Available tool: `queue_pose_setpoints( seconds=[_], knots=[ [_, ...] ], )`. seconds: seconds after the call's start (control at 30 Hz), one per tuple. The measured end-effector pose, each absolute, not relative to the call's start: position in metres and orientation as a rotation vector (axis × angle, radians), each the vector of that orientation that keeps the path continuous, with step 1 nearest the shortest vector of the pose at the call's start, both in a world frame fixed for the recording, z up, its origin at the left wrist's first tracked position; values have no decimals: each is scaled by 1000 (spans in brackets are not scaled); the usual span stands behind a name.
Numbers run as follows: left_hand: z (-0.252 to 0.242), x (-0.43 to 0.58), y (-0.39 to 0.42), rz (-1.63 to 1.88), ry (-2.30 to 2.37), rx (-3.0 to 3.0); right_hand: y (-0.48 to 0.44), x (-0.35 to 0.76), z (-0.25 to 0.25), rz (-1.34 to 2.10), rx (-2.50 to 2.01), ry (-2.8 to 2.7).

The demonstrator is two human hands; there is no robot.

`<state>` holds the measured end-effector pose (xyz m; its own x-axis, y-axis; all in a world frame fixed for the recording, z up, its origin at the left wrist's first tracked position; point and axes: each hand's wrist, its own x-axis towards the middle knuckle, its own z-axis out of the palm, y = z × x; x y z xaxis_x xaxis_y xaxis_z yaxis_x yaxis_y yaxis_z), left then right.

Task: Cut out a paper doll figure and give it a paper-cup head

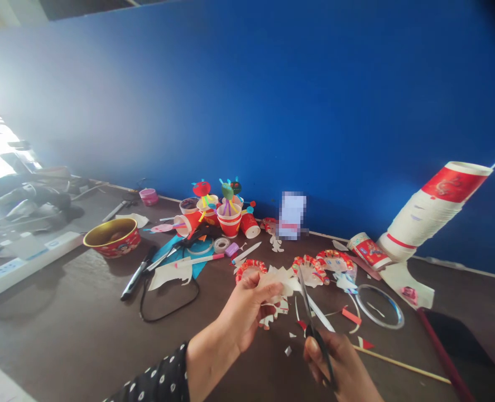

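Left hand (243,310) pinches a white paper scrap (277,281) — right hand (335,365) clamped on black-handled scissors (310,301), blades at the scrap — hands close, apart, above the brown surface (80,318), red cut-cup rims (310,268) just beyond.

The person's left hand (243,312) is lifted, its fingers (268,290) curled forward and pinching against the thumb, the bare forearm (207,371) running back into a dark dotted sleeve (155,382). The right hand (339,365) sits lower, just beside the left without touching it, its fingers (314,352) closed in a firm grip.
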<state>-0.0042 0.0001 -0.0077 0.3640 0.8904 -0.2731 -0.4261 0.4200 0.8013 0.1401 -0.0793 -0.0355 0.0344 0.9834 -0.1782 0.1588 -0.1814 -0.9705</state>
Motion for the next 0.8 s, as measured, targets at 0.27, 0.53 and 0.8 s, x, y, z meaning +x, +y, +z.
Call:
queue_pose_setpoints(
  seconds=[0.27,0.53,0.8],
  knots=[
    [-9,-7,11,1139,762,656,-81,143,-38,1305,-1421,-1492],
    [-6,-3,5,1078,691,676,-79,143,-37,1324,-1484,-1511],
    [0,0,-1,1051,695,666,-80,143,-37,1347,-1489,-1449]
  ],
)
